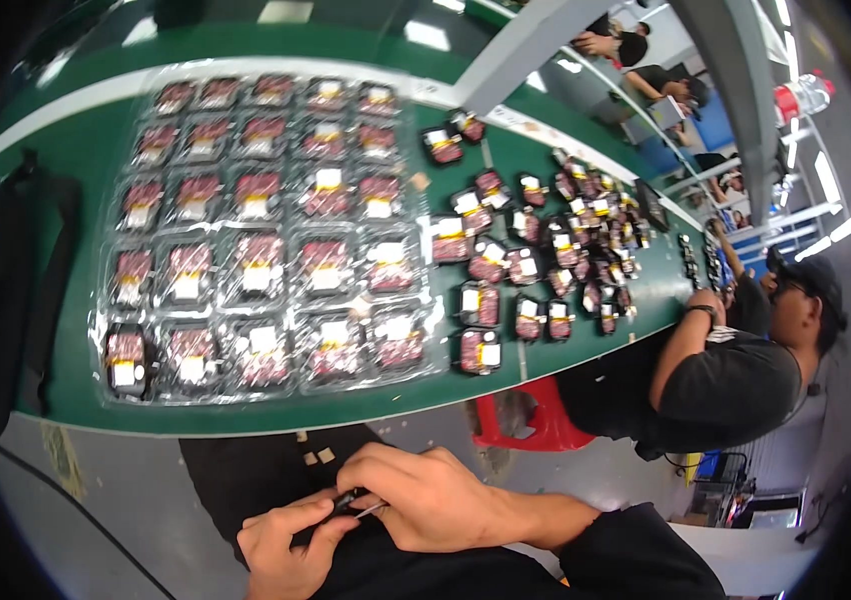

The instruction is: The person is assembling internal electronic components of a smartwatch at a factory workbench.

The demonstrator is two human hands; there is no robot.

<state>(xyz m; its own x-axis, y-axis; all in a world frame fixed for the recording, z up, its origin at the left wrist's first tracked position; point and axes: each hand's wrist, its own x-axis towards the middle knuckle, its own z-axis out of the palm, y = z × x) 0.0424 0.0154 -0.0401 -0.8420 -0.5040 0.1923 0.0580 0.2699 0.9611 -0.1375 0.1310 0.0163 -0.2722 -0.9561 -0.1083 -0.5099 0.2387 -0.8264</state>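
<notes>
My left hand and my right hand meet low in the picture, above my lap. Between their fingertips is a small black part, which both hands pinch. A thin pale strip sticks out by the right fingers; its kind is too small to make out. Beyond the hands, a clear plastic blister tray lies on the green table, its pockets filled with small black-and-dark-red units bearing yellow bands and white labels. To its right, many similar loose units are spread and heaped.
The green table curves across, its front edge just beyond my hands. A black strap-like thing lies at its left end. On the right, a person in dark clothes sits at the table by a red stool. A grey post rises behind.
</notes>
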